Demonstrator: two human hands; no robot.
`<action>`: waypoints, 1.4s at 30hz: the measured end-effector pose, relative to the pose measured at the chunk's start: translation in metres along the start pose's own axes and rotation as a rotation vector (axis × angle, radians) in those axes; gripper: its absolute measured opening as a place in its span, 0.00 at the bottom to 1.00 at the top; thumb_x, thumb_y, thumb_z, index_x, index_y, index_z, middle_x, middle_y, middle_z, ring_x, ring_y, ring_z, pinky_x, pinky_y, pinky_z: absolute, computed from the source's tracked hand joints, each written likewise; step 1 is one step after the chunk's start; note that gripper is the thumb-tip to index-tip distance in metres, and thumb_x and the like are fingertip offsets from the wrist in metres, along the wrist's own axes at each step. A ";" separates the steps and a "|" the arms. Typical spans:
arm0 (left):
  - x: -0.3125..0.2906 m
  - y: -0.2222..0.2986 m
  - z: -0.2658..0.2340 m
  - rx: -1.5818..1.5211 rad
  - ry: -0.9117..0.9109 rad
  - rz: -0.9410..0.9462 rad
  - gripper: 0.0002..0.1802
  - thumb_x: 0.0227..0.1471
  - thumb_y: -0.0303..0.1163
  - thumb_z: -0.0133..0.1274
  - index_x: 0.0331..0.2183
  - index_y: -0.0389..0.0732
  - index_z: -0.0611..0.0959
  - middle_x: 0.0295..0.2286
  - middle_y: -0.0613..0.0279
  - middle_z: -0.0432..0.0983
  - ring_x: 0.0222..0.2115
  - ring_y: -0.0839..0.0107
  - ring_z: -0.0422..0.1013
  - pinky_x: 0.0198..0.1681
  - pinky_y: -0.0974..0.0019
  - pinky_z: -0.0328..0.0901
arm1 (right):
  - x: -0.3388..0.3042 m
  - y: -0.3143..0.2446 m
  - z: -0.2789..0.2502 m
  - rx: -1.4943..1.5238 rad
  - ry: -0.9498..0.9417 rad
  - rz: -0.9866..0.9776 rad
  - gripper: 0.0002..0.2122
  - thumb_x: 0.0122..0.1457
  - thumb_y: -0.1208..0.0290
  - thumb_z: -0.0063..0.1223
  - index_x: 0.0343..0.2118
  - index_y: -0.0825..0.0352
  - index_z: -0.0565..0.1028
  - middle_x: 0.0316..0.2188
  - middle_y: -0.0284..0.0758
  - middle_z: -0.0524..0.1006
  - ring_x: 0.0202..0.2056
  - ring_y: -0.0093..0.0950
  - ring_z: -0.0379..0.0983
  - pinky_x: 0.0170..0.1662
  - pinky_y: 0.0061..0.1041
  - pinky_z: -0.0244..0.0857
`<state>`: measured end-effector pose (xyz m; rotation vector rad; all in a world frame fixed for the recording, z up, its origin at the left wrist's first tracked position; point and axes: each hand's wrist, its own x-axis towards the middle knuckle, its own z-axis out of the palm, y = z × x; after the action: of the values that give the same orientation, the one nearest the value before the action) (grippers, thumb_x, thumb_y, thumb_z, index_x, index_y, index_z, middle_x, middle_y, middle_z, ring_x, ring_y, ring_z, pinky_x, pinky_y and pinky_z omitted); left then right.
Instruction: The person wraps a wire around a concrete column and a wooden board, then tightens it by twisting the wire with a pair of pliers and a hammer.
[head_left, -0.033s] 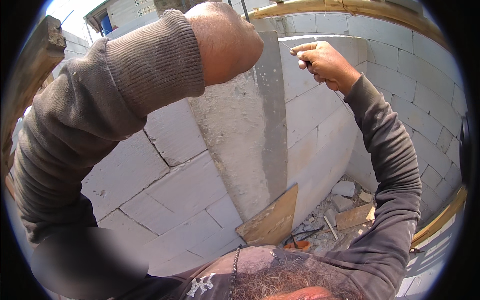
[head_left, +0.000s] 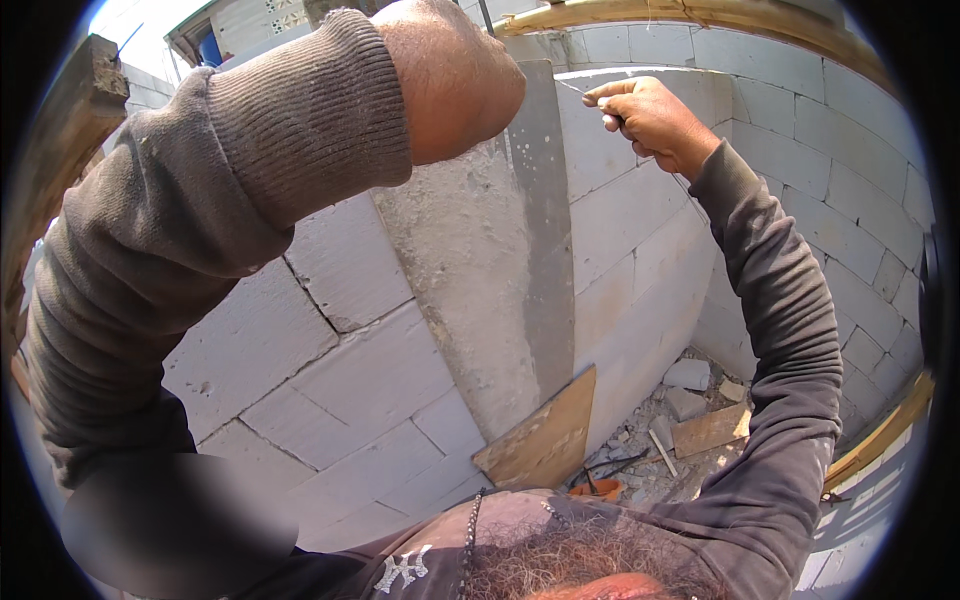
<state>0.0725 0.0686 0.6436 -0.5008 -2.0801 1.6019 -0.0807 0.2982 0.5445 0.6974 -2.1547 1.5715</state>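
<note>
At the top of the head view, my left hand is raised by the upper end of a grey rendered concrete column. Only its back and wrist show; the fingers are hidden behind it. Right of the column, my right hand is closed in a pinch on a thin string. From the fingertips the string runs up and left toward the column's edge. A thin line also trails from this hand down past the wrist. Both forearms are in dark grey sleeves.
White block walls stand on both sides of the column. A wooden board leans at its foot. Rubble, a plank piece and an orange container lie below. Wooden poles cross the top; a thick timber is at left.
</note>
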 end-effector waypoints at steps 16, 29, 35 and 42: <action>0.059 -0.014 0.017 -0.186 0.023 -0.051 0.09 0.53 0.24 0.56 0.36 0.37 0.89 0.35 0.54 0.84 0.36 0.59 0.82 0.30 0.57 0.75 | -0.037 -0.031 0.127 0.799 -0.051 0.083 0.10 0.69 0.69 0.46 0.44 0.67 0.77 0.36 0.33 0.80 0.31 0.19 0.72 0.35 0.19 0.68; 0.043 -0.034 -0.051 -0.454 -0.290 0.082 0.13 0.57 0.25 0.50 0.40 0.34 0.87 0.35 0.56 0.86 0.32 0.69 0.82 0.37 0.66 0.76 | -0.039 -0.052 0.178 1.132 0.305 -0.178 0.16 0.67 0.74 0.54 0.55 0.73 0.67 0.36 0.39 0.81 0.31 0.24 0.78 0.33 0.22 0.75; 0.042 -0.036 -0.048 -0.483 -0.248 0.086 0.12 0.55 0.26 0.51 0.39 0.33 0.86 0.32 0.54 0.85 0.31 0.68 0.82 0.35 0.65 0.76 | -0.038 -0.043 0.178 0.943 0.212 -0.312 0.12 0.68 0.72 0.53 0.50 0.73 0.74 0.41 0.41 0.81 0.36 0.25 0.80 0.37 0.21 0.75; 0.040 -0.034 -0.051 -0.494 -0.185 0.074 0.11 0.54 0.26 0.53 0.37 0.33 0.85 0.30 0.53 0.84 0.29 0.65 0.81 0.33 0.64 0.75 | -0.030 -0.051 0.158 0.798 0.170 -0.417 0.11 0.68 0.69 0.55 0.48 0.68 0.79 0.41 0.38 0.81 0.36 0.25 0.81 0.36 0.20 0.75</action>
<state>0.0683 0.1228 0.6935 -0.6161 -2.6390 1.1982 -0.0289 0.1402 0.5187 1.1015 -1.1068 2.1199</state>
